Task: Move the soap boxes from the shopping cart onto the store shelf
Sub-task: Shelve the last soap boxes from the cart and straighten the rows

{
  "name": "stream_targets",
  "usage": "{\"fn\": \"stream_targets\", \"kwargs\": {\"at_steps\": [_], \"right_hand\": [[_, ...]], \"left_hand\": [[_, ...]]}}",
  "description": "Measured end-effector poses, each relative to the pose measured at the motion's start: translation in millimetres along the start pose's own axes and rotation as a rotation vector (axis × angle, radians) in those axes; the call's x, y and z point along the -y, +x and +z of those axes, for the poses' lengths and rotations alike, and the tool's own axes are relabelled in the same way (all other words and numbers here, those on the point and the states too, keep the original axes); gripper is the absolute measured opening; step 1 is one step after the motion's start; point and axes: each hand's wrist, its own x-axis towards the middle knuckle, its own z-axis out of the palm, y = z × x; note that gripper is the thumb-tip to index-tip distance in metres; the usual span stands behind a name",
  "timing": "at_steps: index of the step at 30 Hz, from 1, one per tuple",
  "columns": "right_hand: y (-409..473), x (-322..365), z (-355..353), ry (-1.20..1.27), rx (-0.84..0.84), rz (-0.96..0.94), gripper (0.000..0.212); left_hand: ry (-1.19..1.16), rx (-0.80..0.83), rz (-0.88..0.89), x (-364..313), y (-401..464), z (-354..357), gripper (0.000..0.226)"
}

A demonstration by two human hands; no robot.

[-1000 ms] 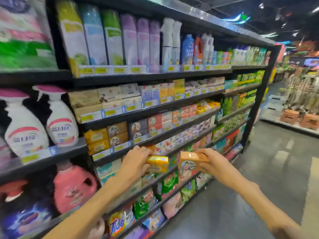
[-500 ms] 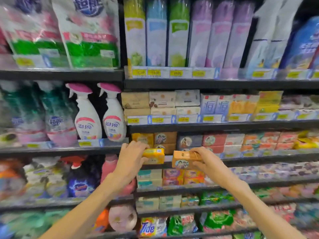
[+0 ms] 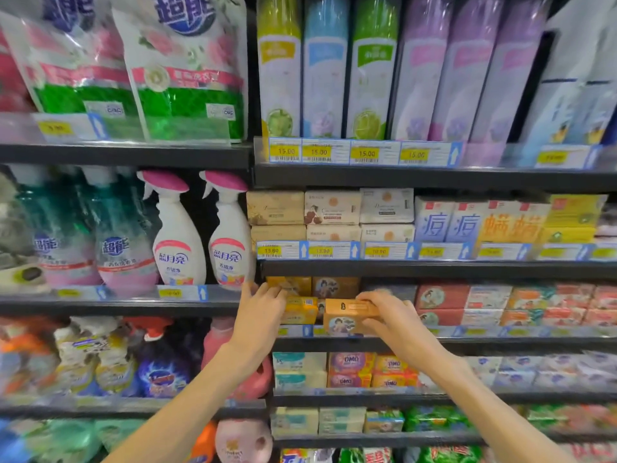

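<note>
orange soap box (image 3: 349, 315) pinched in your right hand (image 3: 392, 320), long axis level along the shelf (image 3: 434, 342) lip; yellow soap box (image 3: 300, 310) gripped in your left hand (image 3: 262, 309), nearer its slot.

single head cam, faces store shelf (image 3: 434, 342) square-on at arm's reach, tilted slightly down, wide-angle; no second view

Both bare arms reach up and forward, side by side. The left hand (image 3: 263, 307) has its fingers curled round a small yellow cardboard soap box (image 3: 299, 310). The right hand (image 3: 392, 317) grips a small orange cardboard soap box (image 3: 347, 315), fingers on top and thumb underneath.
</note>
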Motion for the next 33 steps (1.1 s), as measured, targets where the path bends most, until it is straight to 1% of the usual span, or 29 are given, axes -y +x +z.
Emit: {"fn": "stream_targets", "kwargs": {"at_steps": [4, 10, 15, 17, 20, 25, 30, 33], "right_hand": [[7, 6, 10, 0.025, 0.014, 0.000, 0.045], [13, 16, 26, 0.035, -0.004, -0.015, 0.043], [24, 19, 32, -0.030, -0.039, -0.016, 0.043], [26, 20, 32, -0.059, -0.038, 0.010, 0.042], [29, 21, 32, -0.131, -0.032, 0.041, 0.044], [32, 24, 41, -0.309, 0.005, 0.011, 0.047], [33, 21, 52, -0.459, 0.048, 0.008, 0.059], [34, 22, 60, -0.535, 0.055, 0.006, 0.057]], "left_hand": [[0.067, 0.006, 0.034, 4, -2, 11, 0.036], [0.138, 0.017, 0.050, 5, -9, 24, 0.032], [0.136, 0.082, 0.040, 3, -7, 20, 0.030], [0.138, 0.082, 0.051, 3, -6, 19, 0.030], [0.140, 0.071, 0.071, 4, -4, 20, 0.028], [0.139, 0.075, 0.089, 3, -3, 21, 0.033], [0.159, 0.089, 0.107, 5, -3, 22, 0.041], [0.165, 0.097, 0.111, 5, -4, 22, 0.042]]}}
